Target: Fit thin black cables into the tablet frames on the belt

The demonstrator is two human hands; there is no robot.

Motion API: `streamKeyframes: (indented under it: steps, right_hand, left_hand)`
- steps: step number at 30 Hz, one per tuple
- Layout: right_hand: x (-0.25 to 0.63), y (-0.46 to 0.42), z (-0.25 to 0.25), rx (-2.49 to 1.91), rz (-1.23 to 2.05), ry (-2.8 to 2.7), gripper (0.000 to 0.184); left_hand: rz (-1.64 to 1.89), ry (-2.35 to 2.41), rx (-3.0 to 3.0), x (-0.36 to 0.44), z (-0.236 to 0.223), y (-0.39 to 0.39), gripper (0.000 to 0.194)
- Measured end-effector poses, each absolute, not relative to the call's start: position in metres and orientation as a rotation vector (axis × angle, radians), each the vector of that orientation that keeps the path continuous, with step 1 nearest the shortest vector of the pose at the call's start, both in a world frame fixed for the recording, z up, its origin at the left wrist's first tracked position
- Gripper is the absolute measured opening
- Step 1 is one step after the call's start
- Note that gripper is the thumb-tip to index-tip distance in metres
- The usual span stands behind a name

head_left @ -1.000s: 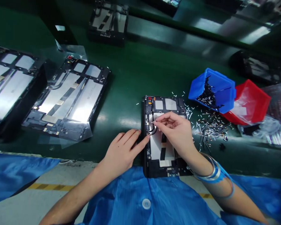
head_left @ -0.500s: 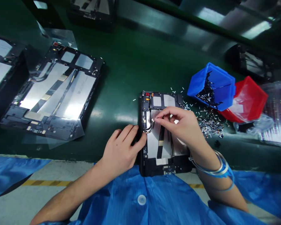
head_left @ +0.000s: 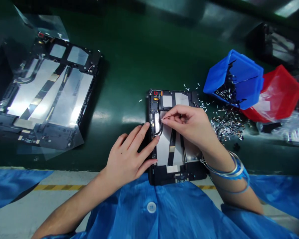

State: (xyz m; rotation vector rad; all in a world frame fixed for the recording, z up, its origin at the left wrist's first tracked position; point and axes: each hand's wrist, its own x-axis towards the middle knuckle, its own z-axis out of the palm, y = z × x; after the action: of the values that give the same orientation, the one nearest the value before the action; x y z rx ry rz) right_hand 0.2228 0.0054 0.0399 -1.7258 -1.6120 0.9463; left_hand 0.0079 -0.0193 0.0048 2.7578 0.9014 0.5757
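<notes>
An opened tablet (head_left: 178, 169), its silver battery and black flat cables exposed, lies in front of me at the bench edge. My left hand (head_left: 130, 151) rests on its left side with fingers spread, one fingertip by a curved black cable (head_left: 159, 132). Over the upper middle of the tablet, my right hand (head_left: 189, 124) has thumb and index finger pinched together beside that cable. What the pinch holds, if anything, is too small to make out. Bracelets (head_left: 235, 171) circle the right wrist.
Right of the tablet lies a pile of small black and white strips (head_left: 228, 126). Behind it a blue bin (head_left: 249, 79) holds black pieces, beside a red bin (head_left: 281, 89) with clear plastic. Another opened tablet (head_left: 47, 93) under clear film lies at left.
My left hand's fingers have spread wider over the tablet's left edge. My right hand stays pinched at nearly the same spot near the cable. The camera view has shifted slightly.
</notes>
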Motion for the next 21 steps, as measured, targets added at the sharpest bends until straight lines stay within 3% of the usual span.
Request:
streamKeyframes:
  steps: [14, 21]
  right_hand:
    - [0.222, 0.005, 0.034, -1.691, 0.846, -1.685, 0.006]
    - [0.222, 0.005, 0.035, -1.674, 0.785, -1.741, 0.007]
  left_hand:
    - [0.421, 0.412, 2.886, 0.007, 0.019, 0.010, 0.046]
    - [0.408, 0.401, 2.942, 0.009, 0.020, 0.013, 0.045]
